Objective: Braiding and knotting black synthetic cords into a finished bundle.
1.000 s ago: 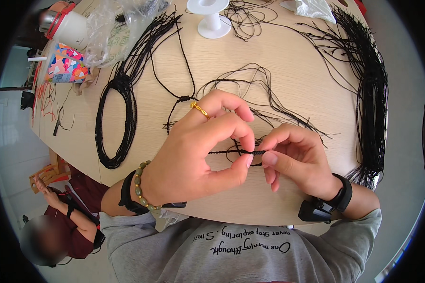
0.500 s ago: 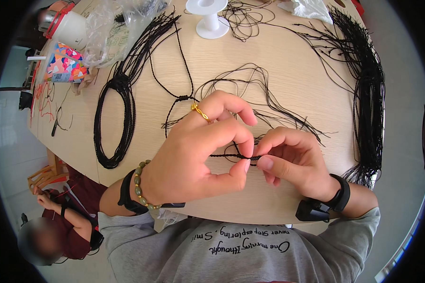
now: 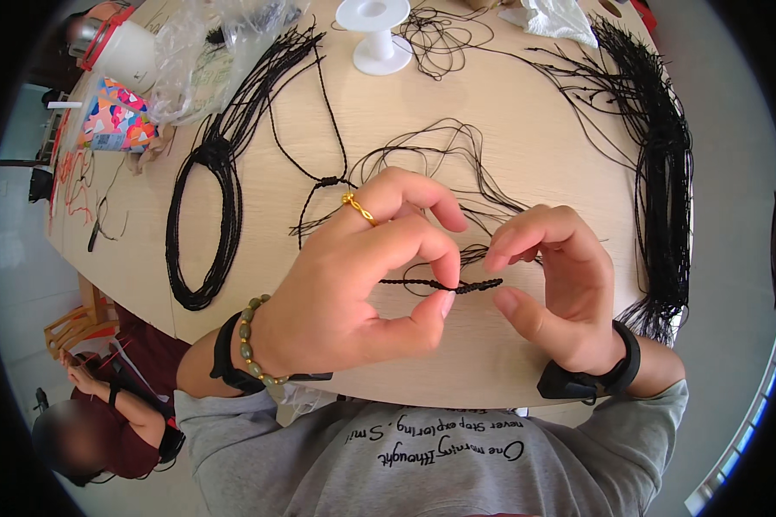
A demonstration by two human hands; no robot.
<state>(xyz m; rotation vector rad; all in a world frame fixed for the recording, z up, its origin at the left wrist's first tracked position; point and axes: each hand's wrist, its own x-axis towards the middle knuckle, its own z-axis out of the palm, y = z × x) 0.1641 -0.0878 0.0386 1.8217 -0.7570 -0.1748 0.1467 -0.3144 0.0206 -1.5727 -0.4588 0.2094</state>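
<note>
Between thumb and forefinger, my left hand (image 3: 353,276) pinches a black braided cord (image 3: 478,286) just behind its thick knotted end, which sticks out to the right. My right hand (image 3: 560,289) is off the cord, thumb and fingers apart in a curve near the knotted tip. Beyond my left hand lies a black cord with a sliding knot (image 3: 328,181), its two strands running up and away. Thin loose black threads (image 3: 457,129) spread over the table behind both hands. Part of the pinched cord is hidden behind my left hand.
On the wooden table (image 3: 526,95), a looped bundle of black cords (image 3: 174,250) lies left and a thick bundle (image 3: 666,207) right. A white spool (image 3: 379,52), clear plastic bag (image 3: 224,65) and patterned cup (image 3: 119,116) stand farther back. Another person (image 3: 121,431) sits at left.
My right hand has let go of the cord's knotted end and moved slightly right, its fingers spreading. The knotted end now shows. My left hand keeps its pinch.
</note>
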